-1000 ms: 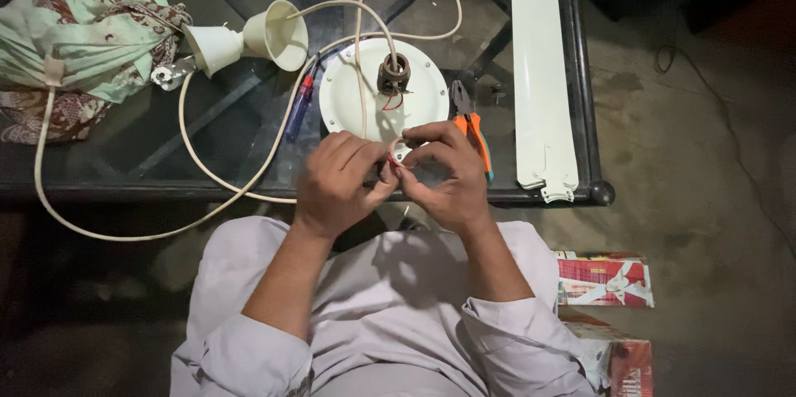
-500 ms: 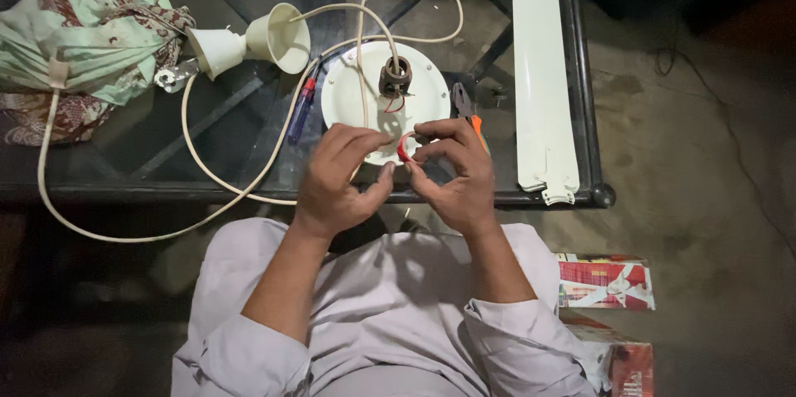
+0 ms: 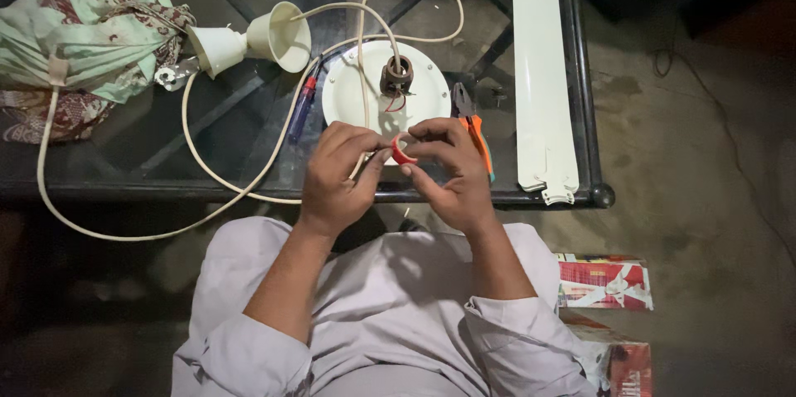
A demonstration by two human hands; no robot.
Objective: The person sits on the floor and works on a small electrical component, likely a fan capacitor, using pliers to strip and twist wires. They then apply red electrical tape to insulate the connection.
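Head view: left hand (image 3: 338, 173) and right hand (image 3: 452, 169) pinch red tape roll (image 3: 403, 150) together, above table (image 3: 249, 190) edge. Behind: white motor disc (image 3: 352, 94), cord (image 3: 207, 165), pliers (image 3: 474, 128), fan blade (image 3: 541, 74), cloth bundle (image 3: 75, 41). Roll mostly finger-hidden.

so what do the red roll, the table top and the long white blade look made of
Red roll: probably plastic tape, thin and glossy. Table top: glass, since the frame bars show through it. Blade: smooth painted metal or plastic, cannot tell which.
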